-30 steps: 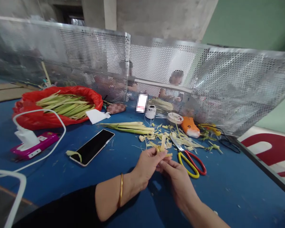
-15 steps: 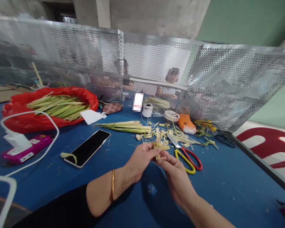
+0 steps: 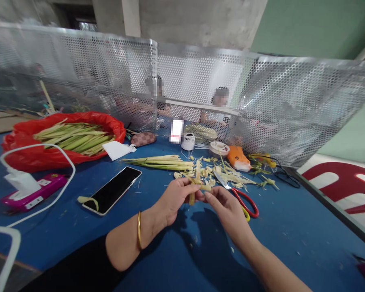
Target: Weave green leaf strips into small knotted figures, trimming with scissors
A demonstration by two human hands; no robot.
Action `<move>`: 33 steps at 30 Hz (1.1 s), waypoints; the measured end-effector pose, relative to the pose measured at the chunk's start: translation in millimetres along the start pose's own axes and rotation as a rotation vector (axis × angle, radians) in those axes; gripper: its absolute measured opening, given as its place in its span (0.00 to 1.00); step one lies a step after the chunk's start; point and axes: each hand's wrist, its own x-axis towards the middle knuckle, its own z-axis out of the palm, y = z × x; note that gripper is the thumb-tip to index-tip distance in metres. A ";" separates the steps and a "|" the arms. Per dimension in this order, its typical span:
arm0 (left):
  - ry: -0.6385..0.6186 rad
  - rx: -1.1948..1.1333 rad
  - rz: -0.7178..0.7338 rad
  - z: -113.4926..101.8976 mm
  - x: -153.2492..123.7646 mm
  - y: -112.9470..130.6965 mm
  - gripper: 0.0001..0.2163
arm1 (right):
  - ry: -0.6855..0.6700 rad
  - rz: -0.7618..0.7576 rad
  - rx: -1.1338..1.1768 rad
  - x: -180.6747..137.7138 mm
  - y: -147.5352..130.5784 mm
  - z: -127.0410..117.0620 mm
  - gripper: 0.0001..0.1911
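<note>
In front of me my left hand (image 3: 178, 196) pinches a small folded piece of pale yellow-green leaf strips (image 3: 198, 174) between thumb and fingers. One strip end sticks up, one points right and a short one hangs below. My right hand (image 3: 226, 205) is close on the right, its thumb and fingertips pressed together beside the left fingertips. What lies between those right fingertips is too small to make out. Just beyond the right hand lie scissors (image 3: 246, 200) with one red and one yellow handle, the yellow one partly hidden behind the fingers.
Leaf scraps (image 3: 231, 176) and a bundle of long leaves (image 3: 161, 162) lie beyond my hands. To the left are a phone (image 3: 114, 190), a purple power strip (image 3: 53, 184) and a red bag (image 3: 24, 156) of leaves. A perforated metal screen (image 3: 197, 77) stands behind, with people beyond it.
My left hand has shifted slightly left with the leaf piece. The right hand has drawn off the piece's lower end and now covers more of the yellow scissor handle.
</note>
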 end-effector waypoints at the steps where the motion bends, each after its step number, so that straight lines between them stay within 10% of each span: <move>1: -0.024 0.023 -0.014 0.4 -1.3 2.0 0.07 | -0.011 -0.039 -0.033 1.1 0.8 -1.8 0.16; 26: 0.002 0.167 0.041 -4.5 6.4 -1.7 0.11 | -0.109 -0.016 0.041 -2.5 -9.9 -4.8 0.12; 30: -0.139 0.341 -0.016 -6.8 4.1 2.1 0.08 | 0.167 -0.129 -0.107 4.3 -12.5 -19.8 0.11; 33: -0.318 0.419 -0.068 -5.8 -0.4 1.6 0.08 | 0.094 -0.056 -0.172 9.3 -11.9 -28.0 0.12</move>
